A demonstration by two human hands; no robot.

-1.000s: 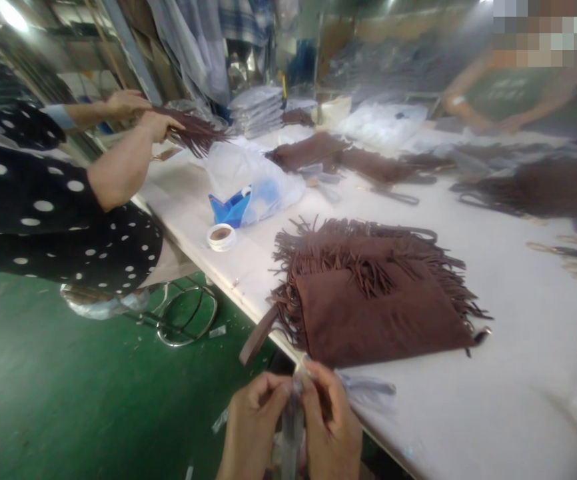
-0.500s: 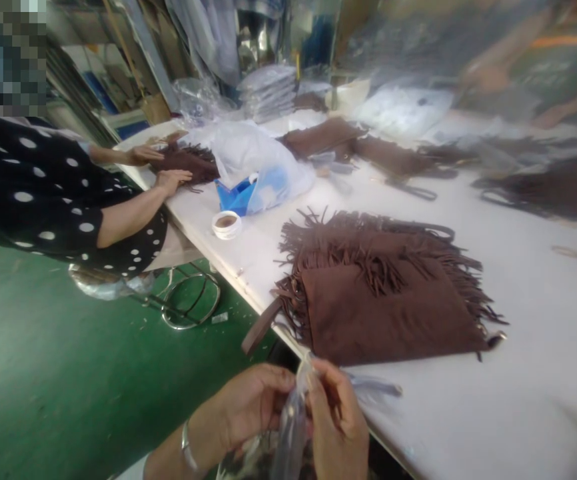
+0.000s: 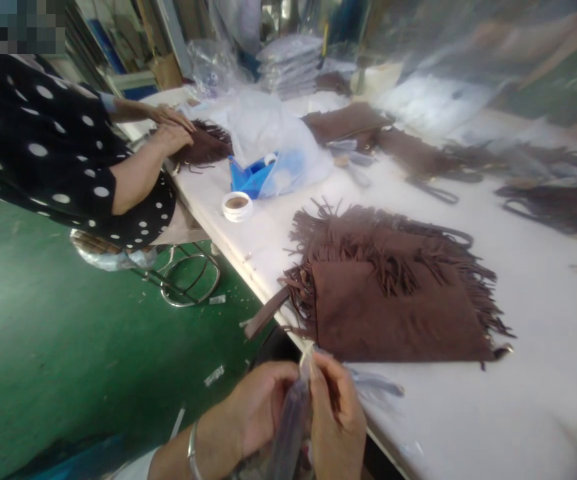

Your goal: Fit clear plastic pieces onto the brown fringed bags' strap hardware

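Both of my hands are together in front of the table's near edge, pinching a narrow clear plastic sleeve point(image 3: 288, 427) with something greyish inside that I cannot make out. My left hand point(image 3: 256, 410) wears a silver bangle and has its fingers closed at the sleeve's side. Thumb and fingers of my right hand point(image 3: 338, 413) grip its upper end. Just beyond them lies a dark brown fringed bag point(image 3: 393, 313), flat on the white table point(image 3: 533, 413), its strap hanging over the edge. Another plastic-wrapped strip point(image 3: 376, 383) rests beside the bag's near edge.
A roll of tape point(image 3: 237, 207) and a blue tape dispenser point(image 3: 251, 177) stand near a white plastic bag point(image 3: 293, 143). At left, a person in a polka-dot top point(image 3: 63, 160) handles another fringed bag point(image 3: 203, 143). More brown bags point(image 3: 348, 123) and stacked wrapped packs point(image 3: 291, 63) lie farther back.
The view has shifted slightly, so the table's far things sit higher. My hands keep their hold on the plastic sleeve. The co-worker's hands have come closer together on their bag.
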